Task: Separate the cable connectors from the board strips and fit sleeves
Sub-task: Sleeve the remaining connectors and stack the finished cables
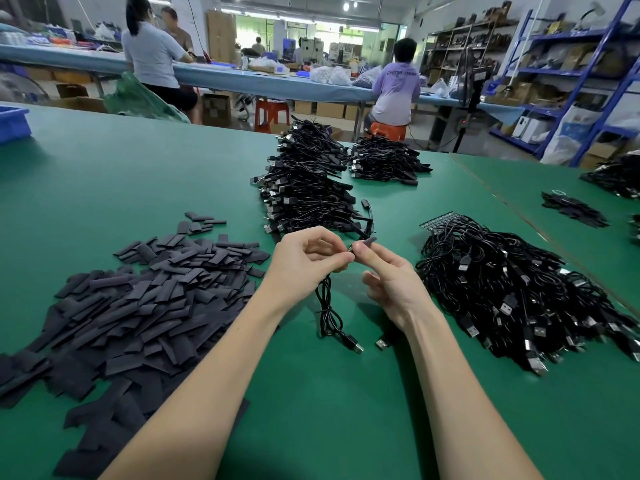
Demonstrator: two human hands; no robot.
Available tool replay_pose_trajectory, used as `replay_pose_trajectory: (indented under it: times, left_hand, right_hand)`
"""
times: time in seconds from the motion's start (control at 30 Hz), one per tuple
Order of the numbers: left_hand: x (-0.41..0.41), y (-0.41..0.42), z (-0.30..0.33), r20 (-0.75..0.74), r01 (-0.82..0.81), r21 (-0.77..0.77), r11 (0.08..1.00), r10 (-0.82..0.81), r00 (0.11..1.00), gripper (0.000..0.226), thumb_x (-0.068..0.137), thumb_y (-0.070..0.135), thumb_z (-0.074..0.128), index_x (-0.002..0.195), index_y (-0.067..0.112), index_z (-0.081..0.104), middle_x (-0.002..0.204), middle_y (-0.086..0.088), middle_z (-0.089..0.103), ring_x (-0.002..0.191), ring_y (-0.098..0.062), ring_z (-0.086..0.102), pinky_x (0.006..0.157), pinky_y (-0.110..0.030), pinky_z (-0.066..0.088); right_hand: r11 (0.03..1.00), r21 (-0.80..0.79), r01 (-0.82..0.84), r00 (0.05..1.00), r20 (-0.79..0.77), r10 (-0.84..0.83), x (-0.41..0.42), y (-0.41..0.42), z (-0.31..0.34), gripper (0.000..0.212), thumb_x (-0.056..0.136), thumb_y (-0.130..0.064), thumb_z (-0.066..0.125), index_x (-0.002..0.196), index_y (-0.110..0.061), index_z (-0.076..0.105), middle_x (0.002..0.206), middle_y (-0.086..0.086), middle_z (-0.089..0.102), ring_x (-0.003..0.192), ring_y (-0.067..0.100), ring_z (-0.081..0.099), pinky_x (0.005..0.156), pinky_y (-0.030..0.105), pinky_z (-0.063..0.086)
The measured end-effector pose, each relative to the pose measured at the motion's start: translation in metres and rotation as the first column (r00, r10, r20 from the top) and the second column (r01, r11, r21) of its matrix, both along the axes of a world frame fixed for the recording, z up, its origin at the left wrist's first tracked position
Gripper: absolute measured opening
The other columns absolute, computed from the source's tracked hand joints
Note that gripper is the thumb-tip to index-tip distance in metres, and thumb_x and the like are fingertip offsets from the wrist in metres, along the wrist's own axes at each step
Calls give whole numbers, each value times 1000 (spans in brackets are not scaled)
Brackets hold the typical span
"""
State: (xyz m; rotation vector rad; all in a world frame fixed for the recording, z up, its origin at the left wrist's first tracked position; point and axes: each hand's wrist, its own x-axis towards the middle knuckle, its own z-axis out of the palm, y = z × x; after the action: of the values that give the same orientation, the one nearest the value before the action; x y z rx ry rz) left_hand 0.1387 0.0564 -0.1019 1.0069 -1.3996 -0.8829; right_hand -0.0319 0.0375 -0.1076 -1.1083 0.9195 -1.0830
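Observation:
My left hand pinches the end of a black cable above the green table. The cable's loops hang down and its USB plug lies on the table. My right hand pinches a small dark sleeve right at the cable's tip. A heap of flat dark sleeves lies to the left. To the right lies a pile of black cables, with a board strip at its far edge.
Stacked black cables fill the table's middle, and a smaller stack lies beyond. A loose USB plug lies near my right wrist. A blue bin stands far left. More cables and sleeves lie far right. People sit at a bench behind.

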Motion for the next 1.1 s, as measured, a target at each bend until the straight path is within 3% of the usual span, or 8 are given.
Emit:
replay_pose_trajectory:
  times: [0.1,0.2,0.4,0.77,0.9,0.97,1.03,1.1]
  left_hand:
    - [-3,-1,-1,-83,21,15,1000,-19,996,11,81,4,82,87,5,73,78,-12,76,73,-21,74,73,-25,58]
    - [-8,0,-2,-204,40,55,998,-28,979,12,81,-1,80,88,4,73,78,-13,76,73,-20,74,73,-23,57]
    - [-8,0,-3,-276,50,136,989,-11,961,11,82,-3,78,88,4,73,77,-17,75,73,-19,74,70,-22,57]
    - [-12,-1,-3,-329,7,170,985,50,943,11,80,1,81,87,2,73,74,-17,74,65,-18,70,68,-22,57]
    - [-13,-1,-3,-264,-24,153,988,64,962,13,81,7,82,90,5,73,78,-11,76,73,-16,72,72,-22,57]
    - [-9,-4,-1,-16,-68,182,981,72,997,21,80,24,85,97,19,72,93,4,76,84,-10,72,78,-20,55]
    - [-4,-3,-1,284,-77,267,961,-3,959,35,76,37,87,104,33,67,102,12,71,85,-5,70,81,-25,54]
    - [-6,-1,-2,286,-32,344,938,-72,956,38,78,28,87,108,30,63,95,7,76,78,-12,73,86,-39,59]
  right_hand:
    - [998,-16,65,998,-12,-65,3,1,3,24,69,-47,85,88,-34,81,94,-9,72,56,5,40,48,16,30]
    - [974,-109,200,980,20,-199,7,-1,6,25,82,-33,85,104,-36,76,91,-1,74,56,5,43,49,16,35]
    - [922,-267,279,960,73,-269,16,-2,5,28,87,-12,80,112,-24,74,64,-11,70,51,-3,55,51,7,41]
    - [925,-207,320,945,135,-297,22,5,0,30,86,-15,82,114,-23,74,50,-17,56,48,-3,54,51,6,41]
    - [934,-152,323,940,165,-298,25,5,2,29,84,-16,84,110,-25,74,54,-16,60,49,-3,54,51,7,40]
    - [936,-83,341,929,181,-322,23,3,4,30,82,-17,85,108,-27,74,67,-12,69,52,-2,53,49,13,40]
    - [925,-3,380,898,240,-368,18,-2,6,30,82,-15,86,105,-27,71,79,-7,75,57,2,56,49,16,42]
    - [914,53,401,860,321,-396,11,-7,8,29,84,-11,83,102,-26,67,82,-2,76,66,8,62,50,17,46]
